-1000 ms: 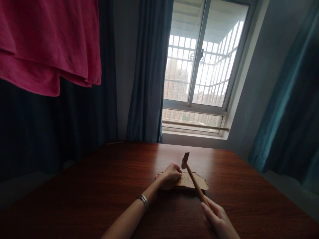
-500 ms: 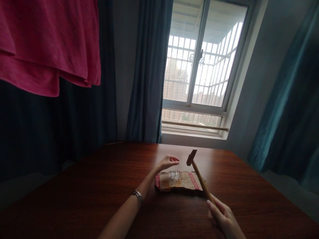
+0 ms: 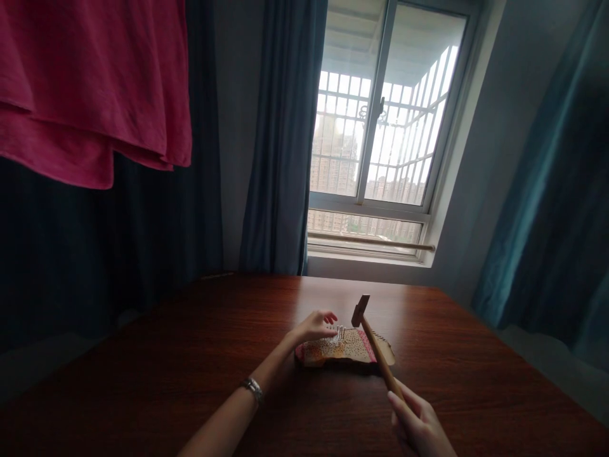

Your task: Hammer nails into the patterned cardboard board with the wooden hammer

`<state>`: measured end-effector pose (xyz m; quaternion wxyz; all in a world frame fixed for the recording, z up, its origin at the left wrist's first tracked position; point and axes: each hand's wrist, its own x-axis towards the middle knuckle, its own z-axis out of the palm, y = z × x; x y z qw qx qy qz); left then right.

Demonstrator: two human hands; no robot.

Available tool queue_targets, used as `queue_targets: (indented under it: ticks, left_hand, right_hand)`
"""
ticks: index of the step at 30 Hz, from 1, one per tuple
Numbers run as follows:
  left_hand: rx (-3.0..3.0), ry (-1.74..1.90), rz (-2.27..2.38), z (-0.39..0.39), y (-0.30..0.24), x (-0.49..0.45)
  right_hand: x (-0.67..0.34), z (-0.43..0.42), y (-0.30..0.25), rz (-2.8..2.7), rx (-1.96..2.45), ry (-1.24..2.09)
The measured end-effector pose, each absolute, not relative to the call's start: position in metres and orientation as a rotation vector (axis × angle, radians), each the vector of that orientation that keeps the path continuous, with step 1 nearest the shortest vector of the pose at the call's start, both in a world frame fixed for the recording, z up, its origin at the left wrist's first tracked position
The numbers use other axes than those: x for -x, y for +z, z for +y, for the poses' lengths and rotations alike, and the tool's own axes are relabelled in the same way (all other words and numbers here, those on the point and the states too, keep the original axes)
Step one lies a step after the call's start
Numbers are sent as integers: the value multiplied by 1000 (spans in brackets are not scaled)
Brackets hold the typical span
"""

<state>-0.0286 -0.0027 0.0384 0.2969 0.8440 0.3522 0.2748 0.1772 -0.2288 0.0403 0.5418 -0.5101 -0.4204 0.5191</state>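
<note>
Daylight from a barred window (image 3: 368, 155) falls on a wooden desk (image 3: 166, 368) as a person's right hand (image 3: 419, 417) grips a hammer (image 3: 377, 346); the left hand (image 3: 314, 326), fingers parted, hovers beside upright pins (image 3: 341, 332) on a speckled board (image 3: 351, 347), short of the desk's far edge.

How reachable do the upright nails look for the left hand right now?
Likely yes: the left hand appears open right beside the nails, while the hammer in the right hand is off to their right, apparently leaving the way free.
</note>
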Motion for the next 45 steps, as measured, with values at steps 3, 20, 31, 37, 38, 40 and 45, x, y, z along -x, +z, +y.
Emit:
queue_targets:
  ticks: [3,20,31,37,38,40,45]
  left_hand:
    - [-2318,718,973,-2,30,18]
    - [-2279,649,1095,1,28,-7]
    - [-2218,712,1057,2,23,-9]
    - [-2199,696,1083,-3,28,-9]
    - [-2203,689,1082,-4,29,-9]
    - [-2208,688,1072,-5,30,-9]
    - [-2180,703,1086,-9,35,-10]
  right_hand:
    - [-174,-228,41,-995,1195,1242]
    - [-171,-228,54,-1067,1212,1278]
    - [-167,-230,66,-1105,1225,1288]
    - [-163,-232,70,-1103,1228,1297]
    - [-163,-233,71,-1105,1226,1296]
    - [-162,-233,72,-1113,1234,1299]
    - [-162,-233,74,-1131,1232,1291]
